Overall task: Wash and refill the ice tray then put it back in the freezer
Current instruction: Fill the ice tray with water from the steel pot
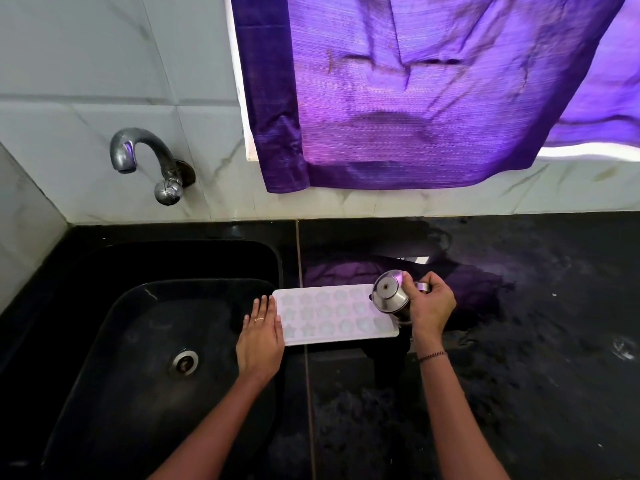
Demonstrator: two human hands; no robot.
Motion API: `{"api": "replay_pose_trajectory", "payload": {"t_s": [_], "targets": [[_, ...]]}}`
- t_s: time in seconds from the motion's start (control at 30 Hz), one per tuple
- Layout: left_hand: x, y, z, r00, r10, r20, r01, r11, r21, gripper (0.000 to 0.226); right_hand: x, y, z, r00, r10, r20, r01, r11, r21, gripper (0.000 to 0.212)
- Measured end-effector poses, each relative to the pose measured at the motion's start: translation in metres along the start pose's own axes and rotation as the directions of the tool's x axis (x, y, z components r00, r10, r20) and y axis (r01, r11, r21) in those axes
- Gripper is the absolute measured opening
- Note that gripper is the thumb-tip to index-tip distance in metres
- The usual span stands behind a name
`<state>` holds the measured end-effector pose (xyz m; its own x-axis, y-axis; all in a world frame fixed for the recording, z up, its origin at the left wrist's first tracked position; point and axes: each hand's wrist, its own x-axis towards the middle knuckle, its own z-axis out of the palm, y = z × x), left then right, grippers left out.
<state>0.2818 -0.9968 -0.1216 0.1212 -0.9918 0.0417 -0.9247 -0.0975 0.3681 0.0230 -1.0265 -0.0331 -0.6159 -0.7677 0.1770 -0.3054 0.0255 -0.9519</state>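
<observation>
I see my left hand [260,336] lying flat at centre frame, fingers [258,310] straight and close together, gripping nothing, their tips touching the left end of the white ice tray [334,315]. My right hand [431,306] sits at the tray's right end, fingers [408,285] clamped on a small steel cup [389,295] that is tipped over the tray's right corner, its base turned toward the camera. The tray lies level on the black surface [519,341], just right of the sink [156,341], with its left end at the sink's rim; its star-shaped cells face up.

The surface looks wet and patchy around the tray and to the right. A metal tap [145,161] juts from the tiled wall [86,81] at upper left, above the sink. A purple curtain [415,91] hangs across the upper right.

Open surface stretches right of the tray and toward the bottom of the frame; the sink basin lies open on the left.
</observation>
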Motion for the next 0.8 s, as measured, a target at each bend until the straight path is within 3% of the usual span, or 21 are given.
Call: {"api": "replay_pose_trajectory", "payload": {"t_s": [0.57, 0.8], "targets": [[-0.0003, -0.001, 0.0005, 1.0, -0.012, 0.011, 0.012, 1.0, -0.017, 0.063, 0.0002, 0.0031, 0.004, 0.999, -0.047, 0.024, 0.049, 0.997, -0.06, 0.043], [-0.0017, -0.0014, 0.0017, 1.0, -0.01, -0.003, 0.01, 1.0, -0.027, 0.081, 0.0019, 0.0002, 0.0029, 1.0, -0.002, 0.011, 0.002, 1.0, -0.019, 0.043]]}}
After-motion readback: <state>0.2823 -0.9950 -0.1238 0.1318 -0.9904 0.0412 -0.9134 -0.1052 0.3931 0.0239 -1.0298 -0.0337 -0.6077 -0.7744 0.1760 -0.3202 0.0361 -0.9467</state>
